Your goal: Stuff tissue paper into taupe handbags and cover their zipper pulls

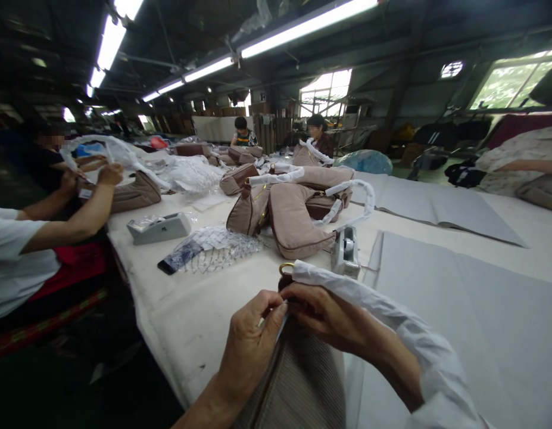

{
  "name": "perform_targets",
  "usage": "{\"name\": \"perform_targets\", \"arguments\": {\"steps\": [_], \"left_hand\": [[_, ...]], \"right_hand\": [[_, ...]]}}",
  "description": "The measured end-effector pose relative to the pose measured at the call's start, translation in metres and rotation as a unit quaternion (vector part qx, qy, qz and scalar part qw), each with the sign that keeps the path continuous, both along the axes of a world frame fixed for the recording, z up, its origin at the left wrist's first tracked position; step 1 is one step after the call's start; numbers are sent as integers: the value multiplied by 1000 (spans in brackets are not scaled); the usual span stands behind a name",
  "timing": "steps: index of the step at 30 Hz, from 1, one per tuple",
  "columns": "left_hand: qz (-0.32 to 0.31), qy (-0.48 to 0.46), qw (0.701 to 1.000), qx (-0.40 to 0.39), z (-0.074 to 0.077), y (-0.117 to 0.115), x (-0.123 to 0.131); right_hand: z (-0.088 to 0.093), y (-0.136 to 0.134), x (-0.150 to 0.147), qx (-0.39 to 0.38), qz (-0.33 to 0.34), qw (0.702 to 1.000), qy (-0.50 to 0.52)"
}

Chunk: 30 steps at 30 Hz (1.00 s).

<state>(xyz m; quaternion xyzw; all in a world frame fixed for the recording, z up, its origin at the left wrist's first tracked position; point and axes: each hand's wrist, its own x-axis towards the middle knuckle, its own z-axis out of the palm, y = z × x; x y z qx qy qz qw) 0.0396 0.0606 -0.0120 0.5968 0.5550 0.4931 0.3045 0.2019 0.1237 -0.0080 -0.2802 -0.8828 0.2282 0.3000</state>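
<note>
A taupe ribbed handbag with a dark brown edge stands in front of me at the table's near side. Its strap, wrapped in white paper, arches over my right forearm from a gold ring. My left hand is closed in a pinch at the bag's top end, by a thin whitish strip; what lies between the fingertips is too small to name. My right hand has its fingers bent around the same end of the bag, just below the ring, and its fingertips are partly hidden.
Several finished-looking taupe handbags lie piled ahead. Tape dispensers and clear plastic packets are nearby. White paper sheets cover the table's right. At left, a co-worker in a white shirt handles another bag.
</note>
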Motion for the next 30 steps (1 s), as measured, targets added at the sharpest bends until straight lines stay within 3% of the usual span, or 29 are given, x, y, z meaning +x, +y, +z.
{"name": "perform_targets", "arguments": {"steps": [3,7,15,20,26,30], "left_hand": [[44,-44,997,-35,-4,-2,-4],[29,-42,994,-92,-11,-3,-12],[32,63,996,57,-10,0,-13],[28,-26,998,-40,-11,1,-14],[4,-71,997,18,-22,-24,-5],[7,-148,988,-51,-25,-40,0]], "right_hand": [[8,3,-6,-36,-2,999,-11],[14,-1,-9,-85,-15,996,-19],[21,11,-16,-78,64,991,-85],[19,17,-15,-140,52,988,-50],[8,-26,-1,-196,53,979,20],[1,-47,3,-173,44,983,33]]}}
